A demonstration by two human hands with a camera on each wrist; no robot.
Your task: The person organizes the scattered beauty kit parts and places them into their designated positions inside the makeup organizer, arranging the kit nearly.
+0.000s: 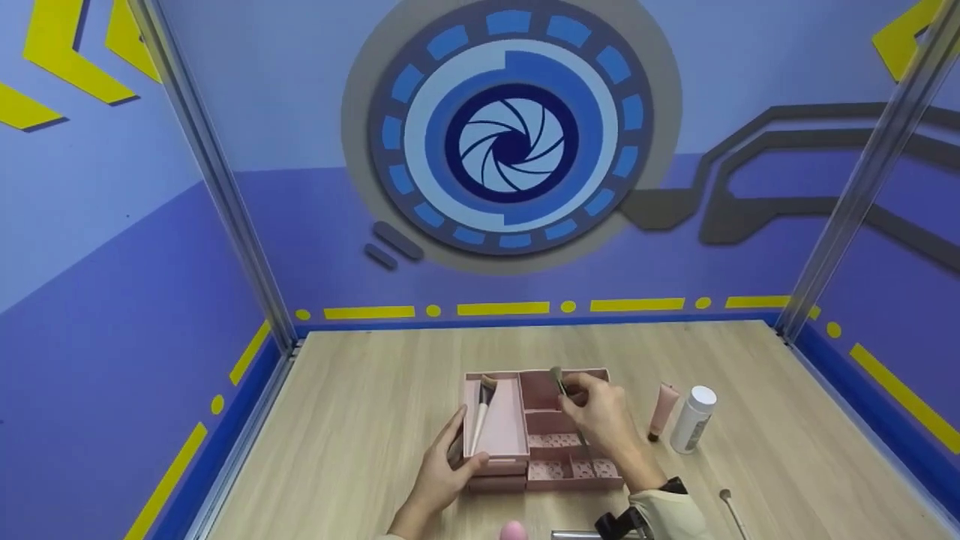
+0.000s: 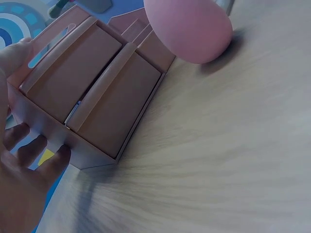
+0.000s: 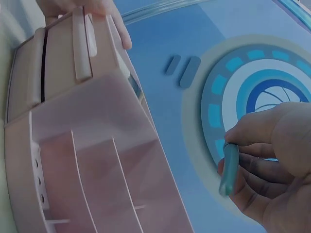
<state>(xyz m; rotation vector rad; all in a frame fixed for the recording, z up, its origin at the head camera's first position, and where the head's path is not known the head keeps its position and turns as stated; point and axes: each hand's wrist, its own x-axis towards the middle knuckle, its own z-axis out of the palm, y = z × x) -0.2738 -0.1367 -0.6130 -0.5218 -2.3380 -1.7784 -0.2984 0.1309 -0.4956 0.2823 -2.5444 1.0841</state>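
A pink desk organizer (image 1: 496, 427) stands on the table, with a shallow top tray and two drawers on its left and open compartments on its right. My left hand (image 1: 441, 466) grips its left side, thumb at the tray's front corner and fingers along the side wall (image 2: 39, 114). One makeup brush (image 1: 484, 412) lies in the tray. Over the right compartments, my right hand (image 1: 600, 414) pinches a second makeup brush (image 1: 556, 373), its bristles up and its thin handle pointing down. In the right wrist view, a greenish handle end (image 3: 230, 172) sticks out between thumb and fingers.
Right of the organizer are a pink squeeze tube (image 1: 664, 409) and a white bottle (image 1: 694, 421). Another thin brush (image 1: 732, 511) lies nearer the front right. A pink makeup sponge (image 2: 192, 31) and a silvery bar (image 1: 577, 535) sit before the organizer.
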